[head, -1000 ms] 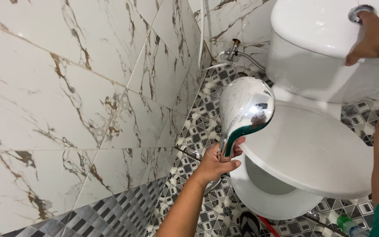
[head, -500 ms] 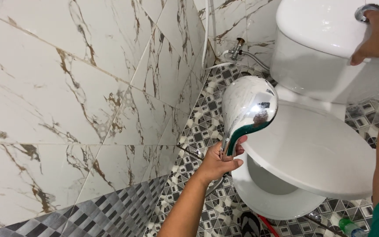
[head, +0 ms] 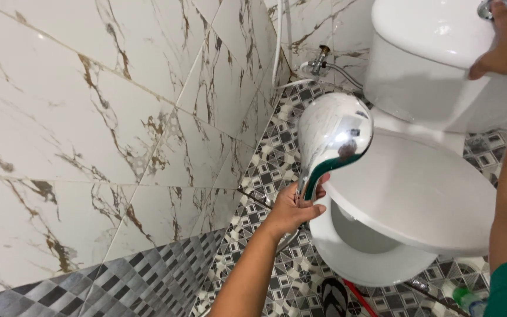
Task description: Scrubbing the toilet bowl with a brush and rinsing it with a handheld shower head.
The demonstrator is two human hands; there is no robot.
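Two hands work: the left hand [head: 293,210] grips a chrome shower head [head: 333,138]; the right hand [head: 503,41], at two o'clock, presses its fingers on the toilet tank [head: 435,70].

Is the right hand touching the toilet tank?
Touching. The head view shows the right hand resting on top of the white tank, fingers curled over its lid edge beside the flush button.

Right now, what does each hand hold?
Left hand: closed on the shower head handle.
Right hand: on the cistern lid at the flush button, holding nothing.
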